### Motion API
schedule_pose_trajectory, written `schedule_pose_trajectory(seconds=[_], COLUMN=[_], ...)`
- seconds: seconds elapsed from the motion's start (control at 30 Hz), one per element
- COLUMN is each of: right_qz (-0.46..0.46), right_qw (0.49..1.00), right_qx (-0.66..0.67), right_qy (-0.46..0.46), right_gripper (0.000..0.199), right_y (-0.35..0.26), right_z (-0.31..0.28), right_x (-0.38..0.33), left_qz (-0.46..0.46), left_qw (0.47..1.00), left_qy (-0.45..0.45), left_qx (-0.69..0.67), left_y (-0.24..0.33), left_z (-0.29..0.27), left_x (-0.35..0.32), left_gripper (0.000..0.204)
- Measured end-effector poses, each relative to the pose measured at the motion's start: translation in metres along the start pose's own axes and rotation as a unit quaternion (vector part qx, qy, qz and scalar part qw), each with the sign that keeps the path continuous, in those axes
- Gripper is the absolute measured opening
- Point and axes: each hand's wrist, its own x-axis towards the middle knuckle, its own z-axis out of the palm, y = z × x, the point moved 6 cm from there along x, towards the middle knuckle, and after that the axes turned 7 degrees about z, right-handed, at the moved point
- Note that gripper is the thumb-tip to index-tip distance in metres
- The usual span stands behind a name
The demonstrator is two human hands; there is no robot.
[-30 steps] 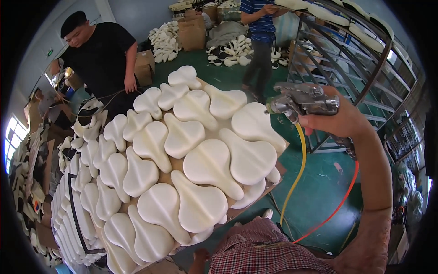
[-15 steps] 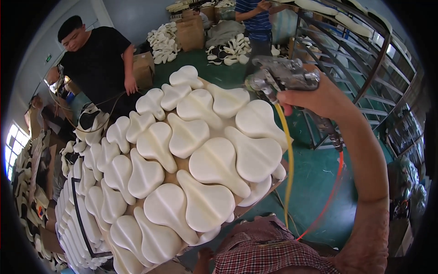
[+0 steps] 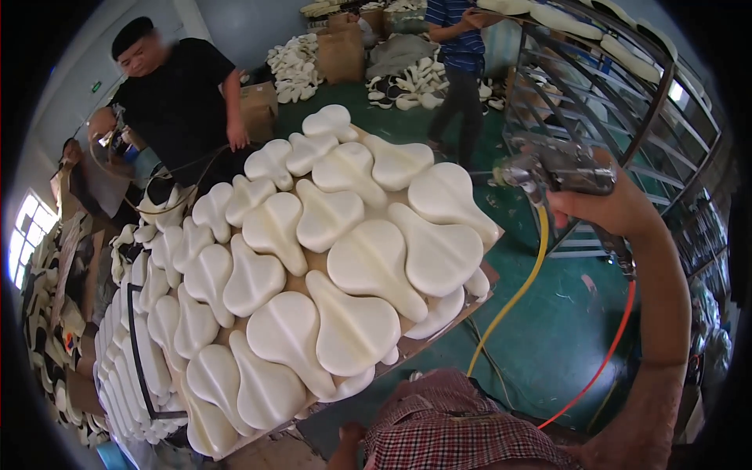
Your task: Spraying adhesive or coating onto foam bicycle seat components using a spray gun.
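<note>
My right hand point(image 3: 619, 200) is wrapped round the grip of a metal spray gun point(image 3: 568, 166), raised to the right of the table. Its nozzle points left, toward the table. A yellow hose point(image 3: 523, 283) and a red hose point(image 3: 599, 368) hang from the gun. Rows of cream-white foam bicycle saddle pads point(image 3: 356, 325) lie close together on a brown board point(image 3: 317, 262). My left hand point(image 3: 352, 433) hangs low beside my checked shirt, below the near edge of the board. It is small and dark there, and its fingers cannot be made out.
At the far left stands a person in black point(image 3: 184, 98), holding another spray gun point(image 3: 119, 117). A person in a striped blue shirt point(image 3: 452, 39) is beyond the table. A metal rack point(image 3: 619, 117) rises at right. Heaped saddle pads point(image 3: 294, 66) and cardboard boxes point(image 3: 341, 56) are behind.
My right hand has moved right and slightly down with the spray gun, away from the pads. The striped-shirt person's legs now show more fully.
</note>
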Motion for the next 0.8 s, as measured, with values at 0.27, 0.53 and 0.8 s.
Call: schedule_pose_trajectory(seconds=[0.27, 0.53, 0.8], right_qz=[0.014, -0.01, -0.015], right_qw=[0.991, 0.998, 0.996], right_qx=[0.032, 0.051, 0.067], right_qy=[-0.133, -0.045, 0.061], right_gripper=[0.047, 0.049, 0.042], right_y=[0.008, 0.021, 0.032], right_z=[0.002, -0.012, -0.016], right_x=[-0.087, -0.12, -0.139], left_qz=[0.017, -0.099, 0.013], left_qw=[0.998, 0.954, 0.999], left_qy=[0.065, 0.124, -0.028], left_qx=[0.015, -0.253, 0.024], left_y=[0.037, -0.002, 0.019], left_z=[-0.001, 0.094, 0.073], left_x=[-0.047, -0.078, -0.097], left_gripper=[0.013, 0.014, 0.018])
